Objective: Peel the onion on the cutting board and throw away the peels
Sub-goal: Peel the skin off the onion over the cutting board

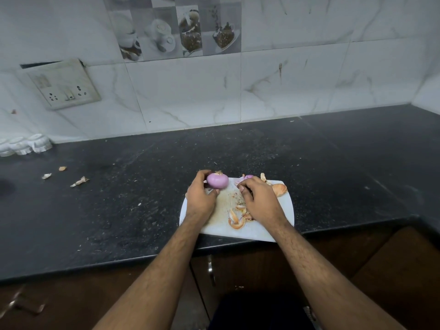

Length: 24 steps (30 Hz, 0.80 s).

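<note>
Peeled onion (217,181): gripped in my left hand (200,196), far edge of cutting board (284,211); my right hand (258,198) curled over pale peel (grip unclear); peels (236,220) near front edge

Home kitchen: dark stone counter (119,210), marble-look wall tiles (309,79), wall socket (64,85).

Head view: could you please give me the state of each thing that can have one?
Onion: peeled, purple, root end up, held at the board's far edge.
Left hand: grips the onion.
Right hand: curled over the board; whether it holds anything cannot be told.
Board: flat on the counter, near edge overhanging, stained.
Peels: loose on the board, not thrown away.
Scraps: lying on the counter, left of the board.
</note>
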Tool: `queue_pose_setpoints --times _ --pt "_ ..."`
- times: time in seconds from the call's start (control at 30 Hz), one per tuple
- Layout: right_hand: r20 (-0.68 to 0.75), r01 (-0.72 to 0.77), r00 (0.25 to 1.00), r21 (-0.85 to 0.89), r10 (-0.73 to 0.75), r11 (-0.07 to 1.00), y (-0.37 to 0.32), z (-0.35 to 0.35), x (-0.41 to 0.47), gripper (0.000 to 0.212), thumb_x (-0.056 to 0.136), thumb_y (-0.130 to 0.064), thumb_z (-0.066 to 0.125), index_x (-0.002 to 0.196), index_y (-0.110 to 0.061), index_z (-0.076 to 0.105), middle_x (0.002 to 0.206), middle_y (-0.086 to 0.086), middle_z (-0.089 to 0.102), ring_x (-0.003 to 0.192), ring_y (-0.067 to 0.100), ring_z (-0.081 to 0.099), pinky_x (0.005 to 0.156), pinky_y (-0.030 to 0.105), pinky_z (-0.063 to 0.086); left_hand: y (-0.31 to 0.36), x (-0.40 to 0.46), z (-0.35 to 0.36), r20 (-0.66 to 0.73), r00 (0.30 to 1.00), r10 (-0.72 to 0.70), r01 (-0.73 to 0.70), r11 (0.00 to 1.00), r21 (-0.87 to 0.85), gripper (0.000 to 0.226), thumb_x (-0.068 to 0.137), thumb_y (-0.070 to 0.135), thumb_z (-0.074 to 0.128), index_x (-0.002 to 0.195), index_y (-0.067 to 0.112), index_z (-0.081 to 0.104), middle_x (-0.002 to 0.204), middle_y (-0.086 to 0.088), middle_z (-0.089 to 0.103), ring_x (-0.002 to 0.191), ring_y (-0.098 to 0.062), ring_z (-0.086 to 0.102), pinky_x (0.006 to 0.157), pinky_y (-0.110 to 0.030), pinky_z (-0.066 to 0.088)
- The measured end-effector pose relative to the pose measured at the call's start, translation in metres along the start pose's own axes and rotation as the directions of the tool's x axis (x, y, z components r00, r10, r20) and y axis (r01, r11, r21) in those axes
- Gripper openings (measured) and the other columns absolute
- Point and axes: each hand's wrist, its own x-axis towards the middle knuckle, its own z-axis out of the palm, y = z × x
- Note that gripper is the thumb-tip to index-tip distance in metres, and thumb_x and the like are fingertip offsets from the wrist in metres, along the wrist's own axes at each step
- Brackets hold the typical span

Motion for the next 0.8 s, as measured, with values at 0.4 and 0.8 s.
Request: queue_pose_setpoints --times 0.4,0.8 --pt "-0.005 -0.001 1.0 0.0 0.001 1.0 0.001 -0.001 -0.001 0.018 0.102 -0.02 0.056 0.11 -0.018 0.071 0.1 -0.014 0.058 0.089 0.002 0.057 0.075 0.011 0.041 0.002 -0.002 0.002 -0.052 0.998 -0.047 0.049 0.997 0.051 0.051 0.082 -0.004 0.053 0.124 0.022 0.067 0.111 0.01 0.074 0.106 -0.015 0.067 0.099 -0.044 0.055" --pt "-0.01 0.001 1.0 0.016 -0.001 1.0 0.0 -0.001 -0.001 0.017 0.101 -0.02 0.057 0.11 -0.018 0.071 0.101 -0.012 0.061 0.088 0.003 0.059 0.078 0.02 0.049 0.01 -0.005 0.0 0.042 0.993 -0.113 0.115 0.992 -0.048 0.057 0.082 0.02 0.062 0.138 0.029 0.064 0.126 0.012 0.071 0.113 -0.009 0.065 0.104 -0.037 0.055"
